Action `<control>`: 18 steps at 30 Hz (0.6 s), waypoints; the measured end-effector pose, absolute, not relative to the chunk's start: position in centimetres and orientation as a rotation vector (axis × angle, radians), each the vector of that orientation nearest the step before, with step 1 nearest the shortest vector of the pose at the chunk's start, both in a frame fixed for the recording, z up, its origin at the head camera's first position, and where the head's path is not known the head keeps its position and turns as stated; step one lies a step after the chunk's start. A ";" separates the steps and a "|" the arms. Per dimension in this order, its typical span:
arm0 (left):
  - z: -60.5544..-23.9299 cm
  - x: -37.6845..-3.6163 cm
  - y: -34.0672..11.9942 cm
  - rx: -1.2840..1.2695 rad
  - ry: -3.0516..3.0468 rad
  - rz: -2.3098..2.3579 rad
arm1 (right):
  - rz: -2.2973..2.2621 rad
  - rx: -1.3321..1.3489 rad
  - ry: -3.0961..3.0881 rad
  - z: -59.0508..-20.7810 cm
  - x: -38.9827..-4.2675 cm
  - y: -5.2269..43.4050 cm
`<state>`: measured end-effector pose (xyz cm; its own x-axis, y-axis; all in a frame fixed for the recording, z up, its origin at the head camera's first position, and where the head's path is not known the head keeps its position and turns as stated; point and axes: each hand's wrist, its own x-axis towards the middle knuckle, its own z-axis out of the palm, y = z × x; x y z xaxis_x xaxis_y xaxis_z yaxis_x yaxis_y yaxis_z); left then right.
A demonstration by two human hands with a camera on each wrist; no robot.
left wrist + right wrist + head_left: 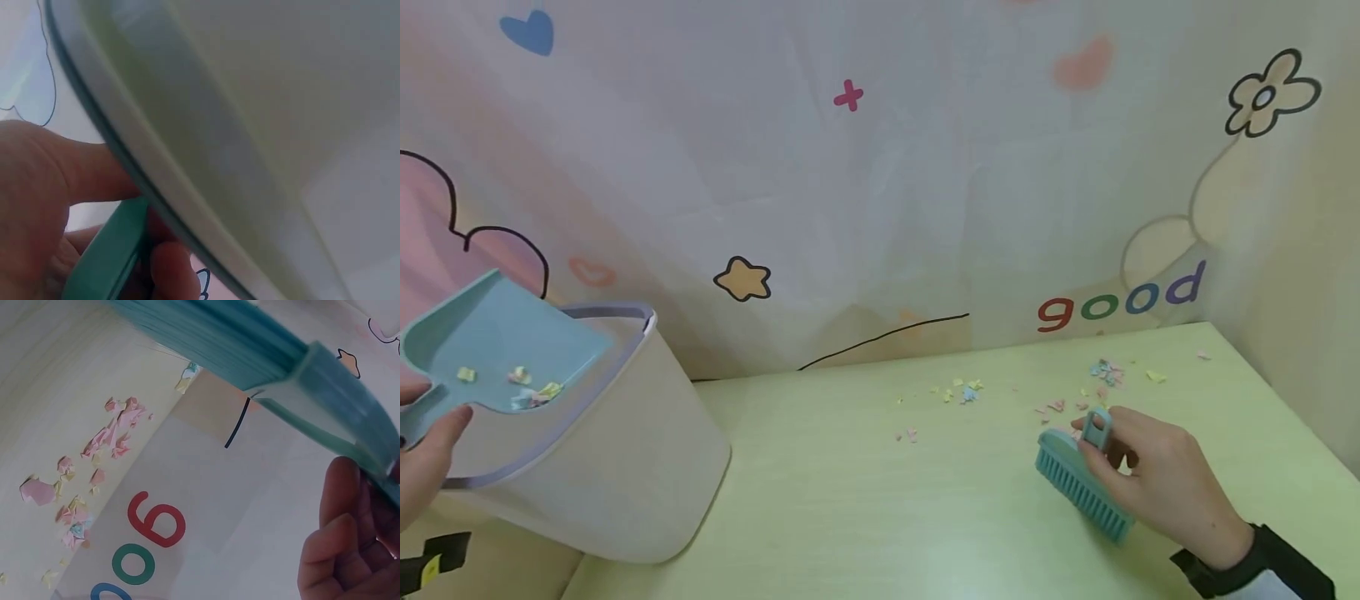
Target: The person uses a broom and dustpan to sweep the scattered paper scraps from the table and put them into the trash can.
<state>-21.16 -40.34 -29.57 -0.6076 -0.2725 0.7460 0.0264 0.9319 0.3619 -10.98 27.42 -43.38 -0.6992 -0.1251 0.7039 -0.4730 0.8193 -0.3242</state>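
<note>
Left edge of the head view: your left hand (422, 467) grips the handle of a light blue dustpan (501, 342), thumb and fingers curled round it. The left wrist view confirms it: thumb above, fingers below, teal handle pinched between them. The pan sits tilted over the open mouth of a pale bin (625, 467) at lower left of the frame. A few paper scraps (523, 385), yellow and pink, lie at the pan's low end close to the handle.

Lower right of the head view: your right hand (1157, 483) holds a teal hand brush (1078, 483), fingers wrapped over its back, one finger through the small loop on top. Bristles point down at the green tabletop (865, 500); whether they touch it you cannot tell from here. In the right wrist view the brush fills the upper part of the frame, with your fingertips (340, 531) at lower right.

Loose confetti (1105, 375) is scattered on the table just above the brush, right of centre; a smaller patch (962, 392) lies near mid-frame, well apart from the bin. Behind the table hangs a pale curtain (880, 167) printed with a star, hearts, a flower and the word "good" (1120, 302) at right.
</note>
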 end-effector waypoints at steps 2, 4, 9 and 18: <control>-30.3 -21.2 -40.3 0.183 -2.150 -0.464 | 0.635 0.434 -2.320 -43.0 -11.0 27.5; -30.7 -20.9 -40.1 0.215 -2.185 -0.479 | 0.629 0.431 -2.333 -42.8 -11.0 27.5; -30.1 -20.1 -39.3 0.083 -2.348 -0.483 | 0.631 0.416 -2.345 -42.8 -10.8 27.8; -29.8 -20.9 -40.4 -0.356 -2.201 -0.337 | 0.635 0.386 -2.344 -42.9 -10.8 28.0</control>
<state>-20.85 -40.41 -29.82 -0.5913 0.1358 0.7949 0.3674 0.9228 0.1156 -10.77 27.98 -42.90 -0.7318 -0.1029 0.6737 -0.4287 0.8379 -0.3378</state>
